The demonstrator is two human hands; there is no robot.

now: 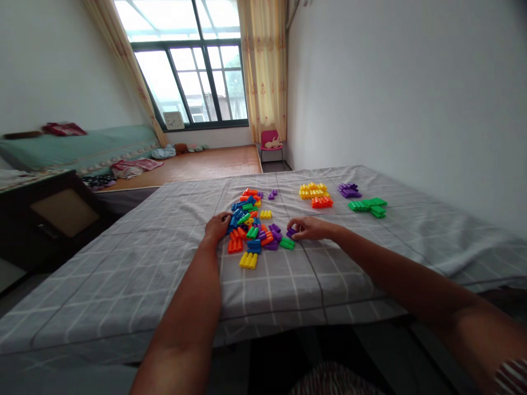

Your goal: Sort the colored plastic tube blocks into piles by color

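My right hand (309, 227) pinches a purple plastic piece (291, 233) made of joined tubes, just right of a mixed pile. My left hand (217, 226) rests against the pile's left side, its fingers loosely spread beside blue pieces (233, 221); I see no piece held in it. The pile mixes blue, orange, green, purple and yellow tube pieces. Orange pieces (235, 241) and a yellow piece (248, 260) lie at its near end. Close to my right hand is a green piece (287, 243). Another yellow piece (265, 214) lies slightly apart.
Farther right, pieces lie grouped by colour: yellow (313, 191), orange (321, 202), purple (349, 190) and green (369, 206). A grey checked cloth (164, 263) covers the surface. A white wall (395, 99) stands to the right, and a dark cabinet (45, 219) to the left.
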